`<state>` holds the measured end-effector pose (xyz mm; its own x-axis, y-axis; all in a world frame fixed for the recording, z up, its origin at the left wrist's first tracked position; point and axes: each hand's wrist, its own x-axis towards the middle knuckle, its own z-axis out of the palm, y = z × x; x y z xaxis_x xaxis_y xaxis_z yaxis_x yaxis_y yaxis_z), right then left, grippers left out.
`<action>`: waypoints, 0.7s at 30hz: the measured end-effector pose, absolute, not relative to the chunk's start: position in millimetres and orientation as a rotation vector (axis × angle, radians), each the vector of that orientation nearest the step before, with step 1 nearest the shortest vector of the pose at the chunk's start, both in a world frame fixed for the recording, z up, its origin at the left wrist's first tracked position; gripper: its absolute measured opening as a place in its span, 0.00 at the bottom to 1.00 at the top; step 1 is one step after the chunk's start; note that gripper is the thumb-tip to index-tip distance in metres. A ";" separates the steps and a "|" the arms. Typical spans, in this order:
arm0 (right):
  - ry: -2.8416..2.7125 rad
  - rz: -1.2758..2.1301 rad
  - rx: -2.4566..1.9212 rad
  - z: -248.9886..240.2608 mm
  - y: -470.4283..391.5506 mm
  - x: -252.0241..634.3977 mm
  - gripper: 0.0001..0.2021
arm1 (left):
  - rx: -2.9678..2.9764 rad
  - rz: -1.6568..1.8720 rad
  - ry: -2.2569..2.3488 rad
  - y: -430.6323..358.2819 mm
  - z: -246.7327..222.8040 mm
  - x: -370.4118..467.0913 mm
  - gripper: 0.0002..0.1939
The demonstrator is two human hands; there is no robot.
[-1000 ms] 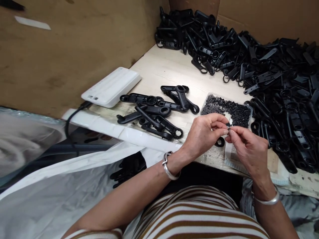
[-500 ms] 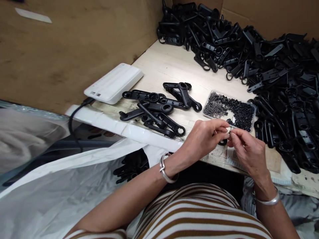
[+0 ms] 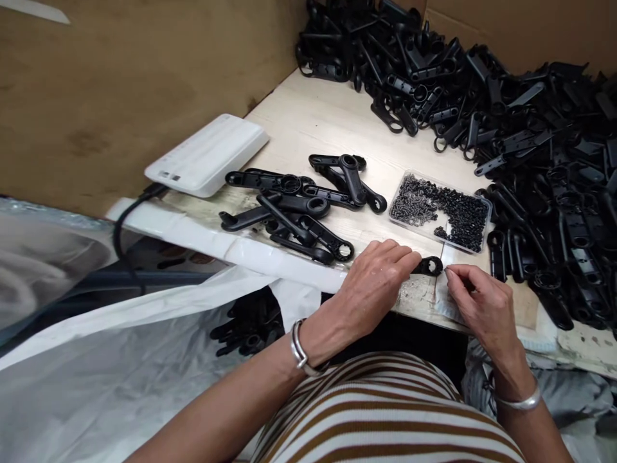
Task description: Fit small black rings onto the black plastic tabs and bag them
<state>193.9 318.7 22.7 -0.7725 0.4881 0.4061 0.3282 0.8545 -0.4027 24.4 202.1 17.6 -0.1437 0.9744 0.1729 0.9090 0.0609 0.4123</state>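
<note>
My left hand [image 3: 376, 283] is closed over a black plastic handle [image 3: 430, 265] at the table's front edge; only its ringed end shows past my fingers. Just right of that ring, my right hand [image 3: 479, 302] is pinched, thumb against forefinger. A tiny dark piece seems to be at its fingertips, too small to name. Behind both hands lies a clear plastic box [image 3: 486, 243] with small metal springs [image 3: 415, 204] on its left side and small black parts [image 3: 463, 217] on its right.
Several loose black handles [image 3: 294, 215] lie left of my hands. A white power bank [image 3: 207, 154] with a black cable [image 3: 118, 238] is at the left edge. A large heap of black handles [image 3: 511, 122] covers the back and right. A cardboard wall [image 3: 144, 77] stands at left.
My hands have come apart from their shared pinch above the box's front edge. The left has moved left and down onto the handle; the right is slightly lower beside the ring.
</note>
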 end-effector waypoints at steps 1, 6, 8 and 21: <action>-2.532 0.405 -0.586 22.2 318.7 194.2 0.06 | 1.937 0.642 2.166 201.9 17.5 25.2 0.11; -2.580 0.340 -0.536 17.0 315.7 192.2 0.06 | 1.881 0.641 2.137 201.8 19.0 25.0 0.12; -2.592 0.320 -0.530 15.3 313.6 190.3 0.06 | 1.855 0.647 2.131 202.2 19.6 24.5 0.12; -2.591 0.287 -0.602 18.7 311.9 189.8 0.06 | 1.851 0.679 2.125 201.2 15.8 24.6 0.10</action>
